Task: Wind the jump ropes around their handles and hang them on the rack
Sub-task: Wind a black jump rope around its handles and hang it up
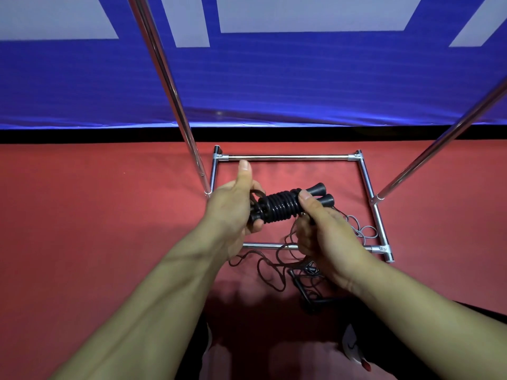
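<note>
left hand (233, 209): gripping one end of the wound black jump rope (279, 205), thumb up
right hand (323, 231): pinching the handle end
loose ropes (277, 266): tangled on red floor (96, 215), partly inside the rack (285, 158) base frame

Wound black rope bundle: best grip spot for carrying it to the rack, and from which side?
Grip the wound jump rope across its coiled middle, coming from above. The coils there are thick and ribbed, probably less slippery than the flared handle ends. Left hand and right hand hold its two ends.
</note>
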`<state>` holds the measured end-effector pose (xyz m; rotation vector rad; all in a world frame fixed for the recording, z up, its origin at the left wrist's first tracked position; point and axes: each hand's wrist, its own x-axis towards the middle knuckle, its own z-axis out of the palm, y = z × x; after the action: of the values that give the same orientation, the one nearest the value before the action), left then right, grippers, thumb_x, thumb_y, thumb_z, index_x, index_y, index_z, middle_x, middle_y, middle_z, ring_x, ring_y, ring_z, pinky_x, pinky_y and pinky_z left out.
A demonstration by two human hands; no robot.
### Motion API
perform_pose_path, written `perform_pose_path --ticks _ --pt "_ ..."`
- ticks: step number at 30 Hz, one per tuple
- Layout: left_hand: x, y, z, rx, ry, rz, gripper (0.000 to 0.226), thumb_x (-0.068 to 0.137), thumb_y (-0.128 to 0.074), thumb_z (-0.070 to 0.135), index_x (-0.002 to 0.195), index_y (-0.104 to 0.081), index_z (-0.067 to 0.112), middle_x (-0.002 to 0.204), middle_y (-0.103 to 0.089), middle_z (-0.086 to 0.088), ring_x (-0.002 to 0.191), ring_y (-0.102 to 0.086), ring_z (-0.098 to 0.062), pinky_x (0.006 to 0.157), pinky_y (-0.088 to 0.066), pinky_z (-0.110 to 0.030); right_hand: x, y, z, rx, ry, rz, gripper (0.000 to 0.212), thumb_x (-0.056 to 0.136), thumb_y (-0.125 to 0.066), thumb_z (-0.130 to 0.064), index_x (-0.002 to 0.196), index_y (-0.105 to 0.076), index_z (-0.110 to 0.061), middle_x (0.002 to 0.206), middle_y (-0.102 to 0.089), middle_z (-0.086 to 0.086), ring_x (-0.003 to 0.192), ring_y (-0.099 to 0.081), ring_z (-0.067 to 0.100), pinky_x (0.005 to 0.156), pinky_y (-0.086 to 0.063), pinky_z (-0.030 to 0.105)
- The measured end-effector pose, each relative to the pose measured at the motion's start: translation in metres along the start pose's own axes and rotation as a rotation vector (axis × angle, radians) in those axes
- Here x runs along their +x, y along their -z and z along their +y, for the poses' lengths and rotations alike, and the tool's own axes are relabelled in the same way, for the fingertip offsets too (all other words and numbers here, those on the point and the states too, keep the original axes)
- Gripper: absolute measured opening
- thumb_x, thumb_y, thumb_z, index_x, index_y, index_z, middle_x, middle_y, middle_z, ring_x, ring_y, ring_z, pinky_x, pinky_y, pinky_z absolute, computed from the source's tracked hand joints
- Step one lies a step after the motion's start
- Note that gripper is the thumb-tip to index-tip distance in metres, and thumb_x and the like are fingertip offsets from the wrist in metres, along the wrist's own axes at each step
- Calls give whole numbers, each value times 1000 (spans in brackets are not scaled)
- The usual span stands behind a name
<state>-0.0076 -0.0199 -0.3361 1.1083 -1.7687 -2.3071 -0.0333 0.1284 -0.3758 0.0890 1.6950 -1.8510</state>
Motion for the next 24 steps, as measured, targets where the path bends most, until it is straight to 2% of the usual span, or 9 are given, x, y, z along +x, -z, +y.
perform_pose_path --ticks 2,5,8,11,13,16,19,21,24 --pt "-2 1 4 -9 12 -56 55 93 -48 61 62 -50 16 48 -43 6 40 -42 -9 38 -36 -20 0 0 0 54 -26 -5 55 91 -56 -50 49 -32 -25 53 -19 2 52 -11 17 44 -18 26" --pt "-3 2 6 47 17 -104 53 84 -60 63 60 -47 18 51 -39 7 45 -42 -10 41 -37 -23 0 0 0 76 -32 -10 52 89 -57 -49 51 -32 -25 53 -18 1 52 -11 16 45 -17 25" --pt "0 4 3 101 3 -209 40 82 -73 42 64 -48 18 53 -44 7 48 -42 -8 41 -36 -21 -1 0 0 89 -29 -5 48 87 -58 -51 56 -32 -24 55 -17 3 54 -8 19 47 -12 28" --pt "3 9 1 54 15 -298 30 82 -75 17 70 -47 17 61 -54 2 51 -46 -9 41 -39 -17 0 1 0 96 -24 -3 47 90 -56 -51 60 -31 -24 54 -17 1 54 -8 19 46 -13 29" --pt "4 10 -1 18 -39 -260 30 76 -79 21 77 -49 17 65 -55 1 50 -46 -10 40 -39 -18 -1 1 -1 87 1 -16 52 89 -58 -53 56 -32 -22 53 -19 1 51 -11 18 44 -17 26" --pt "4 6 -5 -16 -149 -53 37 72 -82 29 93 -56 13 65 -56 0 46 -44 -11 37 -36 -21 -3 -2 -4 56 67 -29 58 88 -58 -53 47 -32 -20 48 -20 0 46 -15 15 43 -19 23" --pt "3 0 -9 -49 -204 109 41 70 -83 33 96 -64 8 59 -56 5 45 -46 -10 37 -36 -21 -4 -4 -4 41 108 -14 57 86 -54 -51 44 -32 -21 45 -21 -2 43 -17 14 44 -19 22" --pt "2 -3 -10 -72 -203 135 45 67 -82 41 92 -66 8 58 -54 6 46 -45 -10 37 -36 -20 -3 -4 -4 24 124 -3 61 90 -57 -52 43 -32 -22 45 -21 -3 43 -17 14 45 -19 22" --pt "2 -3 -5 -86 -37 43 44 70 -74 53 83 -64 12 58 -49 4 48 -41 -11 37 -33 -18 -1 -1 -3 -26 139 10 58 86 -55 -54 44 -33 -22 45 -21 -1 43 -16 14 45 -17 22"
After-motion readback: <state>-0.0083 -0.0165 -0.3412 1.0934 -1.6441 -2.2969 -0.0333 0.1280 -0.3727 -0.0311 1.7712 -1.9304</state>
